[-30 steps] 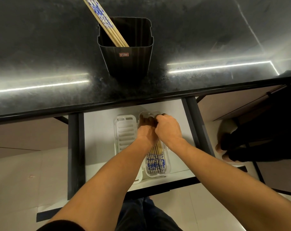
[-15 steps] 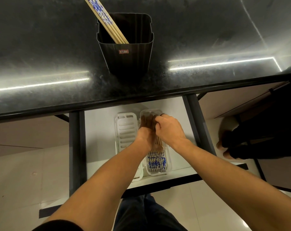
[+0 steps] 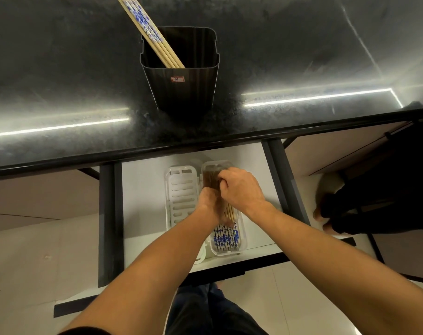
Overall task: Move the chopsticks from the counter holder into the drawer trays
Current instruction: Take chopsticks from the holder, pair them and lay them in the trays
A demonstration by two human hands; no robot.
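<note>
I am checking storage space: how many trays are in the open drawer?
2. The white slotted tray lies left; the clear tray beside it, on the right, holds chopsticks. No other shows.

The left hand (image 3: 211, 204) hides its fingers behind the right hand (image 3: 241, 189). Both hands cover the middle of the chopsticks (image 3: 226, 239). The top edge cuts off the sticks (image 3: 142, 20) in the holder (image 3: 181, 95). Its label (image 3: 177, 79) is too small to read.
</note>
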